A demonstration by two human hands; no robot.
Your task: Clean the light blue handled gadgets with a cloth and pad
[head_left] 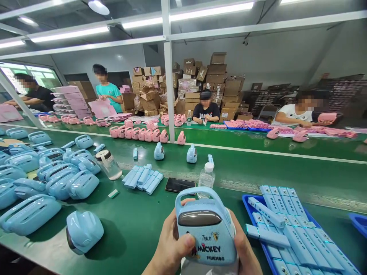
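Observation:
Between my left hand (pixel 172 240) and my right hand (pixel 243 244) is a light blue portable speaker (pixel 208 229), gripped at its two sides. It has a loop handle on top, a dark glossy oval panel and printed "MICKEY FRIENDS" lettering. My left thumb presses on its front near the print; the right fingers are mostly hidden behind its side. Something whitish shows under the speaker, its kind unclear. To my right, a blue tray (pixel 265 252) holds several long light blue bars (pixel 304 236) with small buttons. A loose blue speaker shell (pixel 84 231) lies on the green table to the left.
Many blue shells (pixel 57 175) crowd the left. Ahead are a lidded cup (pixel 109 166), stacked blue pieces (pixel 143 177), a phone (pixel 180 185) and a clear bottle (pixel 206 177). A white post (pixel 169 88) rises beyond. Several people work across the line among pink speakers (pixel 140 133).

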